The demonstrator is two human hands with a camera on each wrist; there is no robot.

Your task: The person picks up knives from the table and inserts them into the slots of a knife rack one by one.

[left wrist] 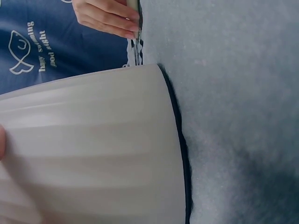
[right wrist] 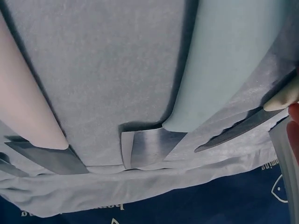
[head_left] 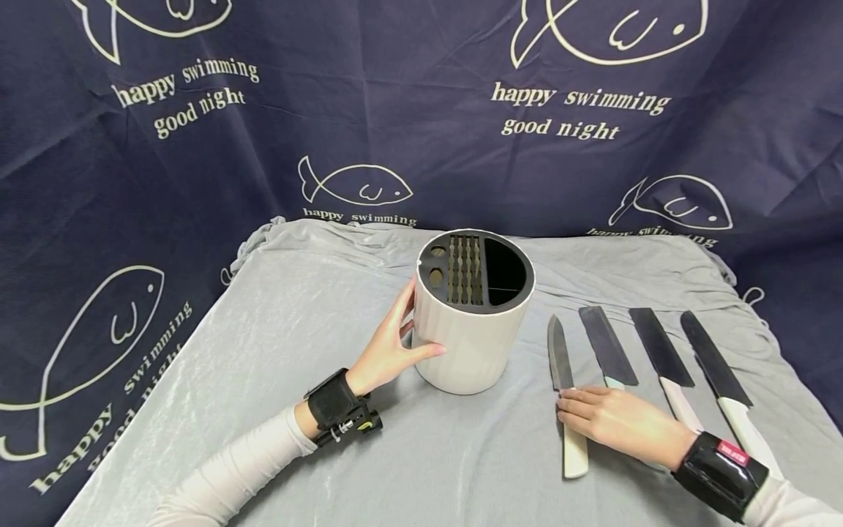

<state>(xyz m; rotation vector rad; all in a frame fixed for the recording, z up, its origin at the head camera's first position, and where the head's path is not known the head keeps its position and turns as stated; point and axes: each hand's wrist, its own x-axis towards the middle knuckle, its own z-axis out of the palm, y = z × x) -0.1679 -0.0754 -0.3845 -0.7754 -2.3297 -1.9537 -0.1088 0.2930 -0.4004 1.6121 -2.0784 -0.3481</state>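
A white ribbed knife block (head_left: 470,355) with a dark slotted top stands on the cloth. My left hand (head_left: 385,351) holds its left side, thumb across the front and the other fingers partly hidden behind. To the right, a pointed knife (head_left: 560,351) has its blade directed away from me. My right hand (head_left: 619,421) grips its cream handle (head_left: 575,452), the fingers lying across the upper part. The left wrist view also shows these fingers (left wrist: 110,16) around the handle. Under my right hand, a mint-green handle (right wrist: 229,60) is mostly hidden in the head view.
Right of the gripped knife lie a green-handled broad blade (head_left: 607,348), a pink-handled broad knife (head_left: 661,348) and a white-handled knife (head_left: 714,359). Grey cloth (head_left: 316,293) covers the table. A navy curtain (head_left: 421,88) with fish drawings hangs behind.
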